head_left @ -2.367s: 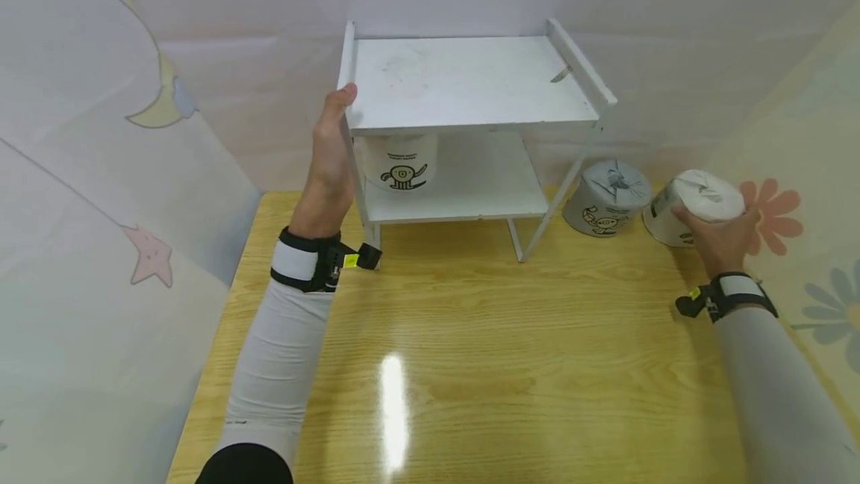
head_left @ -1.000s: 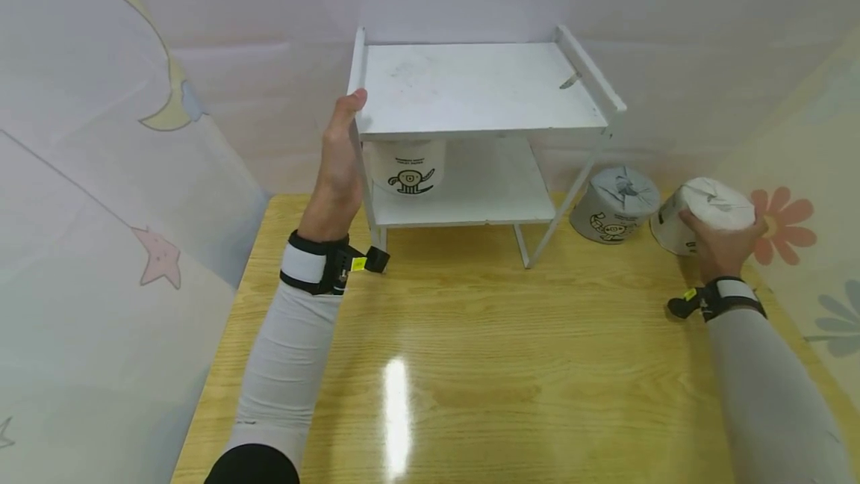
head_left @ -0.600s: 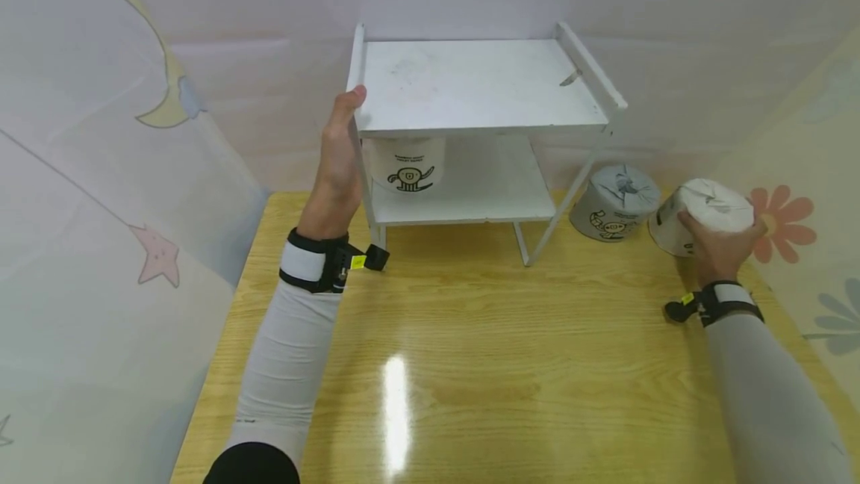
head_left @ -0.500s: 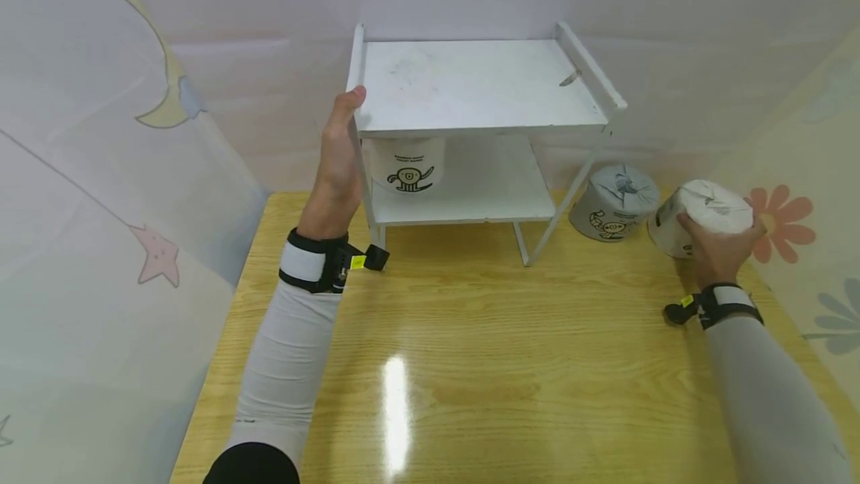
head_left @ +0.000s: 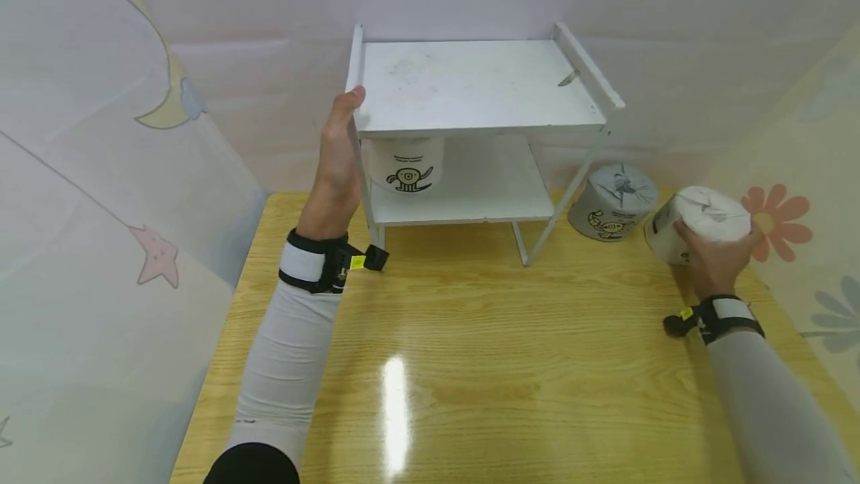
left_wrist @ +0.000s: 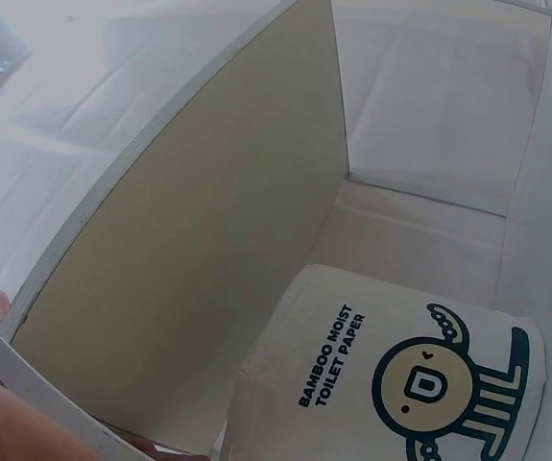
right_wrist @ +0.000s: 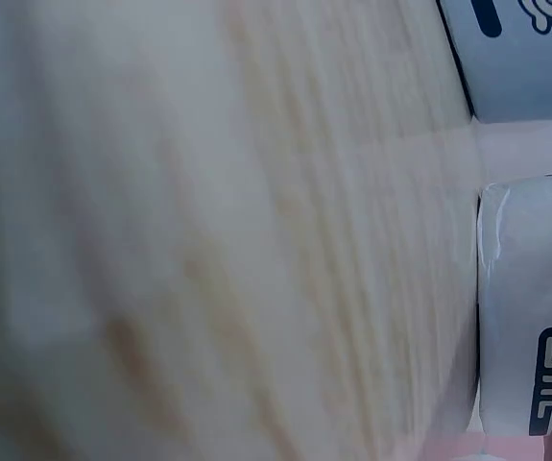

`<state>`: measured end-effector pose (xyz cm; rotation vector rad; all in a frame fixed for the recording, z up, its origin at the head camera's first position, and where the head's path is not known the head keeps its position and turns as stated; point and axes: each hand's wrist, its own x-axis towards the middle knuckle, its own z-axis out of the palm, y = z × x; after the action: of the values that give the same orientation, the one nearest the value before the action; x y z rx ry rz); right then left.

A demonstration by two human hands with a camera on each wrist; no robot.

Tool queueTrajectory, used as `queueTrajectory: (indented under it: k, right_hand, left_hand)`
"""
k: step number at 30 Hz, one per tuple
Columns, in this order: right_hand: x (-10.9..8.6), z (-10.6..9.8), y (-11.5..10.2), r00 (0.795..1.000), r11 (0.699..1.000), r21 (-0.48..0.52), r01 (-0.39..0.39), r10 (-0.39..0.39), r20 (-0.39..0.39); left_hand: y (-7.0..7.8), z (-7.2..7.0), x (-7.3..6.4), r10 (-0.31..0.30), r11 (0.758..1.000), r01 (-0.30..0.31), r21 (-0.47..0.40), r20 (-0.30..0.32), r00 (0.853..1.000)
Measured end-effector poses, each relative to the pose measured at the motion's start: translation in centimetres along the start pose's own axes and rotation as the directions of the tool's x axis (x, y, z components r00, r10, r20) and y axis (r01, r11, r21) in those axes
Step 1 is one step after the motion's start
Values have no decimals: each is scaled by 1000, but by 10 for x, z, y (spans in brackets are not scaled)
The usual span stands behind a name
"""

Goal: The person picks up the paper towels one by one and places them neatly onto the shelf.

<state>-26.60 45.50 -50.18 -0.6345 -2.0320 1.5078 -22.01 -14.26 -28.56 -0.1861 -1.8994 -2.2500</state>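
My left hand [head_left: 336, 159] grips the left side of a white two-tier shelf [head_left: 480, 84], its thumb over the upper edge. Inside, on the lower tier, stands a wrapped toilet paper roll [head_left: 406, 163]; the left wrist view shows the printed roll [left_wrist: 400, 375] close under the upper board. At the right, my right hand [head_left: 722, 256] holds another wrapped toilet paper roll [head_left: 712, 213] from the front, thumb on its left side. Only a fingertip and part of that roll [right_wrist: 525, 250] show in the right wrist view.
A grey-wrapped toilet paper roll [head_left: 614, 204] stands between the shelf's right leg and the held roll. The wooden table [head_left: 510, 342] stretches out in front. Printed sheets [head_left: 134, 193] hang at the left, back and right, with the right one close beside my right hand.
My right hand and the roll in it have shifted slightly toward me along the table. My left hand keeps its hold on the shelf, and the other rolls stand as before.
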Motion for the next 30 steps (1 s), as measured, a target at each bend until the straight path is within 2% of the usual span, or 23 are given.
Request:
queueTrajectory:
  k: [8, 13, 20, 23, 30]
  right_hand:
    - [-7, -7, 4, 999, 996, -74, 41, -41, 3]
    - [-13, -10, 1, 998, 997, -55, 51, -49, 25]
    - [-25, -17, -4, 999, 999, -40, -19, 20, 45]
    - [-29, -18, -6, 998, 999, -34, -16, 18, 56]
    - [-33, -21, -7, 998, 999, 48, -12, 9, 62]
  left_hand:
    - [2, 2, 0, -14, 1000, 14, 2, -5, 1000]
    - [1, 0, 0, -14, 1000, 14, 0, -9, 1000]
    - [1, 0, 1, -10, 1000, 10, -15, -19, 1000]
    - [1, -1, 1, -17, 1000, 17, -9, -22, 1000]
    - [0, -1, 1, -28, 1000, 28, -10, -18, 999]
